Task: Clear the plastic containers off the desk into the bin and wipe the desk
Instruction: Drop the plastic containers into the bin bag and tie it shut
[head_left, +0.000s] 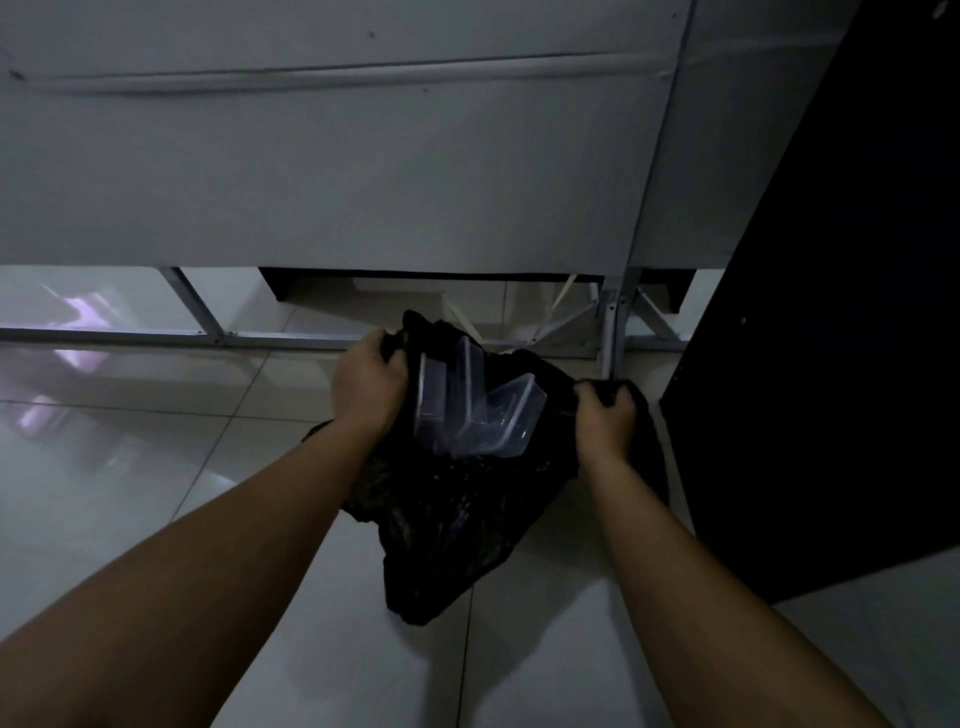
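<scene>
Head view: left hand (368, 383), right hand (605, 413) grip black bag (457, 519) rim; clear containers (475, 410) inside, unlabelled.

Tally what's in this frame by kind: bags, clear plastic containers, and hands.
Black bin bag: 1
Clear plastic containers: at least 2, overlapping inside the bag's mouth; exact number unclear
Hands gripping the bag's rim: 2, left hand and right hand
Total: at least 5

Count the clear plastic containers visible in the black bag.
3, at least: all stand on edge in the black bag's mouth, one nearest the left hand, one beside it, one tilted rightward. Others may lie hidden deeper.
</scene>
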